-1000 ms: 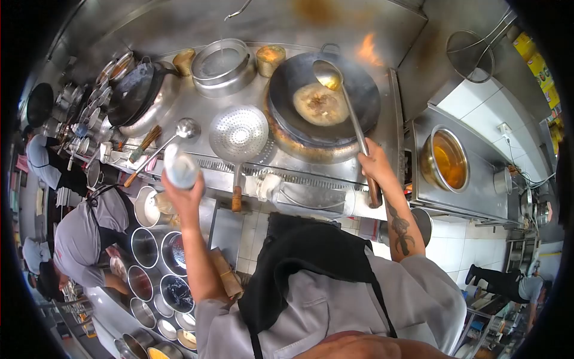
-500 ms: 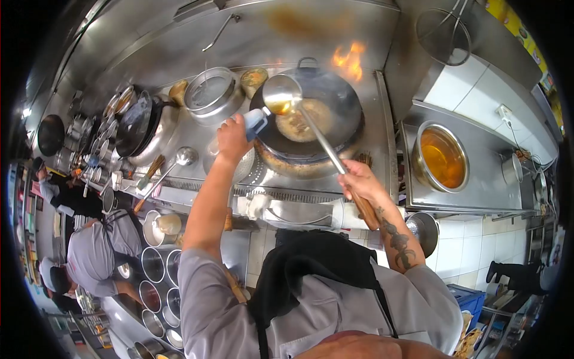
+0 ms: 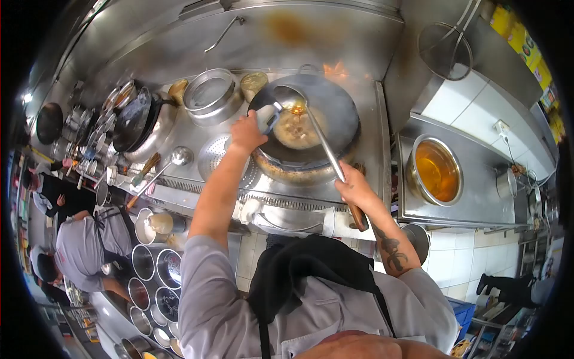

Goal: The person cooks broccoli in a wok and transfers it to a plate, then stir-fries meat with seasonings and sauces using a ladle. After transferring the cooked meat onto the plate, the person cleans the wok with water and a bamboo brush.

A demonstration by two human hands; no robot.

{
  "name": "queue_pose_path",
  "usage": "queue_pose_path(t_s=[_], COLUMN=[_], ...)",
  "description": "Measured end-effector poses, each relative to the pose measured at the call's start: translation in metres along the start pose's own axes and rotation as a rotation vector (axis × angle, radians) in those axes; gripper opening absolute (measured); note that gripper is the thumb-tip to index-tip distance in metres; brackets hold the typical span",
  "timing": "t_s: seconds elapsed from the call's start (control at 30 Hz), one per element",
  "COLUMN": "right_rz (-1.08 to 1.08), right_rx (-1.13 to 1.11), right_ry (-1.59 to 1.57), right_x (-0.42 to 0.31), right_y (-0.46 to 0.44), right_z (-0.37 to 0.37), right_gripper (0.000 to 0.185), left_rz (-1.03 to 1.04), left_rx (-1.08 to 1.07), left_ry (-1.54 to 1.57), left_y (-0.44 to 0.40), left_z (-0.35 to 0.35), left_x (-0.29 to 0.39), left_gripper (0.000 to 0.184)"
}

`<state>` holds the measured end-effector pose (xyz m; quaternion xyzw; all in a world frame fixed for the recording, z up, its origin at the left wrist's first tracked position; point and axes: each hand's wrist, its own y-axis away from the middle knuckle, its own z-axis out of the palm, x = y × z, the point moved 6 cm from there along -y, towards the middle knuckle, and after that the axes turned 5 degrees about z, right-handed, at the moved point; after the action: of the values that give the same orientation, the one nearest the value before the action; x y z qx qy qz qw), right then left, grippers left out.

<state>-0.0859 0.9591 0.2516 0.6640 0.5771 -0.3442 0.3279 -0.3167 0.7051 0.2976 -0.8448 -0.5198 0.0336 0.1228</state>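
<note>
My left hand (image 3: 246,133) is wrapped round a pale, translucent bottle (image 3: 266,118), tilted at the left rim of the dark wok (image 3: 338,110). Its spout end is beside the bowl of a long metal ladle (image 3: 324,142). My right hand (image 3: 354,184) grips the ladle near its wooden end. The ladle bowl is tipped over the wok, with amber liquid at its lip. Pale, bubbling liquid (image 3: 299,130) with small pieces lies in the wok. Below my left forearm is a perforated skimmer (image 3: 216,157), partly hidden.
Flames (image 3: 336,70) rise behind the wok. A pot of amber liquid (image 3: 459,179) stands on the right counter. A lidded-looking round pot (image 3: 209,113), a second ladle (image 3: 181,155) and stacked woks (image 3: 134,128) are on the left. Co-workers (image 3: 89,248) bend at the lower left.
My left hand has brought the bottle from the left to the wok. The ladle bowl has moved left and tipped, its amber liquid now at the lip. The flames look smaller.
</note>
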Motion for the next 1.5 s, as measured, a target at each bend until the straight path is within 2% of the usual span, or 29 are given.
queue_pose_path(t_s=[0.07,0.17,0.23,0.3,0.37,0.4,0.47,0.5,0.53,0.6,0.7,0.73,0.8,0.83,0.9,1.0,1.1,1.13,1.23,1.3,1.33,1.37,1.4,1.43,1.47,1.5], right_rz=[-0.099,-0.120,-0.069,0.001,0.037,0.047,0.021,0.151,-0.099,-0.032,0.015,0.023,0.106,0.079,0.021,0.073,0.164,0.188,0.128,0.009,-0.014,-0.029,0.067,0.158,0.207,0.247], right_rx=[0.073,0.062,0.060,0.052,-0.052,-0.105,-0.091,-0.152,-0.094,-0.137,-0.117,-0.101,-0.076,-0.082,-0.094,-0.113,-0.117,-0.120,-0.106,-0.043,-0.044,-0.030,-0.064,-0.087,-0.113,-0.141], right_ry=[0.189,0.298,0.381,0.458,0.347,0.258,0.337,0.326,0.304,0.293,0.293,0.300,0.262,0.263,0.265,0.275,0.328,0.339,0.395,0.535,0.458,0.386,0.323,0.250,0.197,0.136], right_x=[0.005,0.024,0.034,0.043,0.025,0.017,-0.010,0.013,0.037,0.031,0.034,0.037,0.024,0.028,0.031,0.024,0.013,0.012,0.002,-0.009,-0.013,-0.017,-0.015,-0.014,-0.022,-0.030], right_y=[-0.007,-0.019,-0.025,-0.031,-0.024,-0.020,-0.012,-0.020,-0.030,-0.030,-0.031,-0.032,-0.030,-0.034,-0.042,-0.042,-0.037,-0.035,-0.034,-0.029,-0.026,-0.026,-0.025,-0.025,-0.021,-0.018], right_z=[0.000,0.005,0.010,0.017,0.013,0.013,0.010,0.011,0.013,0.015,0.015,0.014,0.016,0.016,0.017,0.018,0.021,0.022,0.023,0.029,0.037,0.043,0.043,0.039,0.033,0.027], right_gripper=[0.063,0.064,0.063,0.062,0.054,0.050,0.047,0.043,0.041,0.042,0.042,0.040,0.035,0.035,0.035,0.036,0.041,0.043,0.043,0.043,0.040,0.037,0.037,0.036,0.035,0.033], left_rz=[-0.030,-0.120,-0.166,-0.165,-0.179,-0.166,-0.341,-0.417,-0.460,-0.513,-0.612,-0.678,-0.697,-0.707,-0.801,-0.854,-0.828,-0.791,-0.804,-1.036,-1.131,-1.131,-1.226,-1.168,-1.175,-1.250], left_rx=[0.105,0.229,0.376,0.492,0.651,0.733,0.765,0.792,0.815,0.839,0.992,0.967,1.009,1.032,1.027,0.991,0.999,0.887,0.682,0.602,0.581,0.750,0.837,0.925,0.896,0.888], left_ry=[0.227,0.615,0.932,1.051,1.184,1.069,0.935,0.892,0.817,0.689,0.747,0.666,0.687,0.697,0.610,0.533,0.739,0.769,0.467,0.603,0.722,0.949,1.198,1.229,1.302,1.362], left_y=[0.006,0.030,0.061,0.090,0.131,0.151,0.205,0.227,0.249,0.287,0.342,0.356,0.379,0.386,0.398,0.404,0.409,0.408,0.423,0.448,0.459,0.469,0.467,0.487,0.489,0.475], left_z=[0.007,-0.005,-0.016,-0.018,-0.027,-0.030,-0.072,-0.079,-0.080,-0.070,-0.033,-0.035,-0.013,-0.006,0.004,0.019,0.050,0.057,0.078,0.091,0.089,0.096,0.080,0.137,0.150,0.123], left_x=[-0.014,-0.031,-0.041,-0.057,-0.075,-0.091,-0.099,-0.108,-0.123,-0.153,-0.201,-0.203,-0.222,-0.226,-0.229,-0.234,-0.244,-0.247,-0.256,-0.289,-0.299,-0.313,-0.310,-0.361,-0.383,-0.370], left_gripper=[0.070,0.070,0.071,0.070,0.067,0.065,0.066,0.066,0.066,0.067,0.068,0.069,0.070,0.071,0.074,0.077,0.081,0.081,0.080,0.081,0.081,0.078,0.078,0.079,0.077,0.074])
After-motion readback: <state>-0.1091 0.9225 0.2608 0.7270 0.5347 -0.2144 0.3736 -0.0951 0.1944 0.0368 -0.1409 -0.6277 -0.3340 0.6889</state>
